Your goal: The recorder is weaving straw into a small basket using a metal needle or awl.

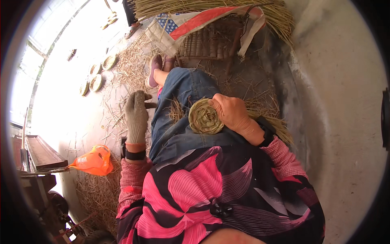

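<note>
A small round coil of woven straw [206, 117], greenish-yellow, rests over my lap on the blue denim. My bare right hand [232, 112] is closed on its right edge, thumb and fingers pinching the rim. Out to the left of my knee, my left hand [137, 116] wears a grey-beige knitted glove. Its thumb stands apart from the slightly bent fingers, and nothing shows in it. Loose straw bits [175, 112] cling to the denim between the two hands.
Straw litters the floor [134, 67]. An orange plastic bag [95, 160] lies at left, near a dark wooden frame [42, 152]. Several round woven pieces [96, 82] lie far left. Ahead, a slatted bamboo chair [205, 42] carries a cloth and straw bundle [280, 18]. Another person's foot [133, 30] shows beyond.
</note>
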